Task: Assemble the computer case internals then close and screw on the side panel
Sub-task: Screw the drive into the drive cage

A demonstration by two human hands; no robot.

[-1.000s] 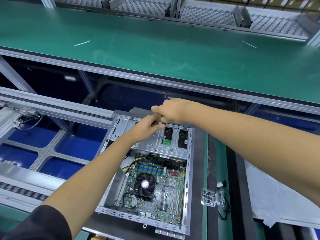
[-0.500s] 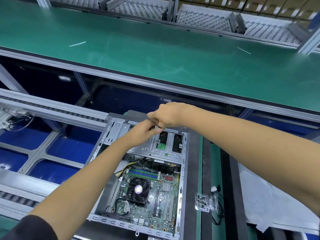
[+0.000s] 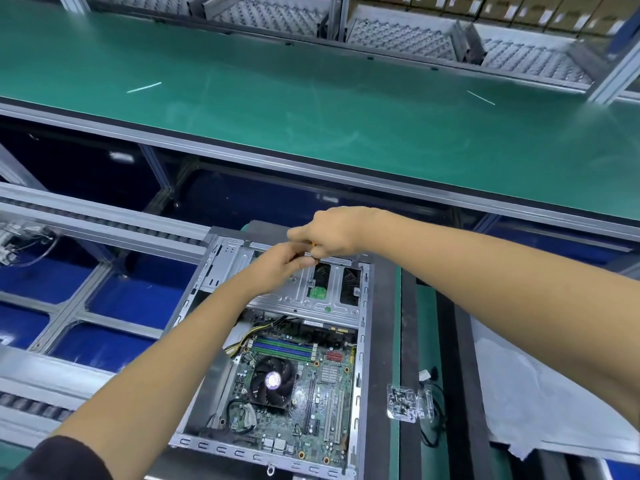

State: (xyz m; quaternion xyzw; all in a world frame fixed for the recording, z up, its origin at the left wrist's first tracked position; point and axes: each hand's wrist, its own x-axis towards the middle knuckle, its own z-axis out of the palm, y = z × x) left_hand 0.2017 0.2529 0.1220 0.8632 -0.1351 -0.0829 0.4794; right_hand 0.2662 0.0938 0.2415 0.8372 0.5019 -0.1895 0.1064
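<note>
An open computer case point(image 3: 362, 358) lies flat in front of me, its side panel off. Inside show the motherboard point(image 3: 322, 403), a black CPU fan point(image 3: 272, 380) and a grey metal drive cage point(image 3: 311, 299) at the far end. Both my hands meet over the cage's far edge. My right hand point(image 3: 329, 232) pinches a small dark part with an orange tip point(image 3: 313, 252). My left hand point(image 3: 280, 263) has its fingers curled around the same small part from below. What the part is stays hidden by the fingers.
A wide green conveyor belt point(image 3: 311, 98) runs across the far side, with grey foam trays point(image 3: 398, 39) behind it. A clear plastic bag of small parts point(image 3: 408, 401) and a black cable lie to the right of the case. A white sheet point(image 3: 554, 410) covers the right edge. Roller rails point(image 3: 86, 220) run on the left.
Both hands stayed together at the drive cage's far edge, with only small finger movements. My head shifted, so the case sits a little lower left in view.
</note>
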